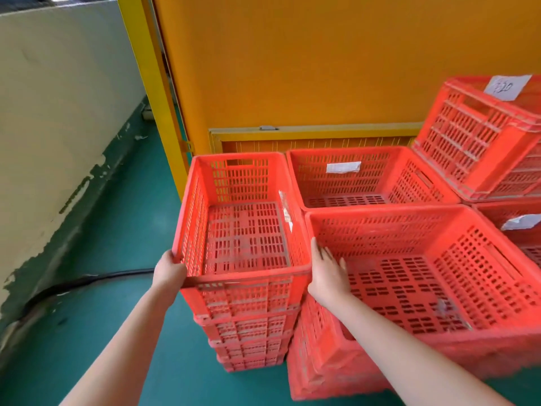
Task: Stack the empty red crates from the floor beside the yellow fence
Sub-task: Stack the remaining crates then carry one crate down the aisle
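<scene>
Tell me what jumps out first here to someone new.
Red crates fill the right and centre, stacked against the yellow fence. The left hand grips the near left corner of the top crate on the leftmost stack; the right hand rests flat against its right side. Green floor left.

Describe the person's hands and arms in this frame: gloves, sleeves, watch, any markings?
Both the left hand and the right hand are bare, with no gloves. Both forearms are uncovered as far as the bottom edge of the frame; no sleeve shows. No watch, ring, wristband, tape or marking is visible on either wrist or hand.
</scene>
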